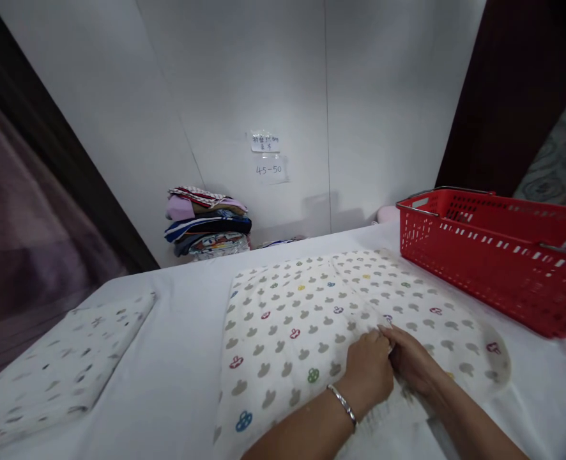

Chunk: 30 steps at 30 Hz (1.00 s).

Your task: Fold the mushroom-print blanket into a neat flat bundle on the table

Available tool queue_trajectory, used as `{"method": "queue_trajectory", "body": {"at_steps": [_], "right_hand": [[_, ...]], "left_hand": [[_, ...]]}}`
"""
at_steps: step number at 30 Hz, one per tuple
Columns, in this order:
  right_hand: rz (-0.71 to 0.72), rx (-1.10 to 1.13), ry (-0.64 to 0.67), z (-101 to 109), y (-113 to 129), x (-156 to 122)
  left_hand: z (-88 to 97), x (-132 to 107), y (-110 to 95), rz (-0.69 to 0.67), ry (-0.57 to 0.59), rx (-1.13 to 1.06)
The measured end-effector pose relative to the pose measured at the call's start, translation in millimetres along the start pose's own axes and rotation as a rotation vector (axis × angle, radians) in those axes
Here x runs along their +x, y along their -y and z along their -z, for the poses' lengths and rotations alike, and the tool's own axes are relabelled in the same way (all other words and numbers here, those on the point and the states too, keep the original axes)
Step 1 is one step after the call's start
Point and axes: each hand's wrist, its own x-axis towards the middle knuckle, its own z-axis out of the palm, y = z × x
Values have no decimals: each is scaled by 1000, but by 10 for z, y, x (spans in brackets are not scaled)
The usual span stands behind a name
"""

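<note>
A white cloth (283, 306) printed with grey and coloured mushrooms lies spread over the white-covered table. Near its front, my left hand (370, 367), with a silver bangle on the wrist, is closed in a fist on a gathered part of the fabric. Right against it, my right hand (413, 358) has its fingers bent around the same bunched cloth. The fingertips of both hands meet, and what lies between them is partly hidden. Below the hands the fabric hangs in loose, blurred folds.
A red plastic basket (484, 268) with metal handles stands on the right. On the left lies a folded white patterned cloth (57, 377). A stack of folded clothes (209, 223) sits beyond the table (168, 332), against the wall, below handwritten paper labels (269, 169).
</note>
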Motion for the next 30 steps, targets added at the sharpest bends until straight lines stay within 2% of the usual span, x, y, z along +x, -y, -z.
{"method": "queue_trajectory", "body": {"at_steps": [5,10,15,18,21,27,30], "right_hand": [[-7,5,67,9,50,-5],[9,-94,48,15,30,-6],[6,-383,-39,61,17,18],[-3,-458,-74,90,58,-4],[14,-420,-60,105,112,-29],[55,-208,-6,111,170,-40],[53,-190,-23,113,157,-40]], "left_hand": [[-156,-102,-40,68,-20,3],[-235,-188,-51,103,-24,81],[-156,-345,-7,156,-46,180],[-100,-498,27,197,-69,222],[-38,-667,69,239,-111,256],[125,-1008,227,336,-155,384],[237,-1224,324,377,-172,437]]}}
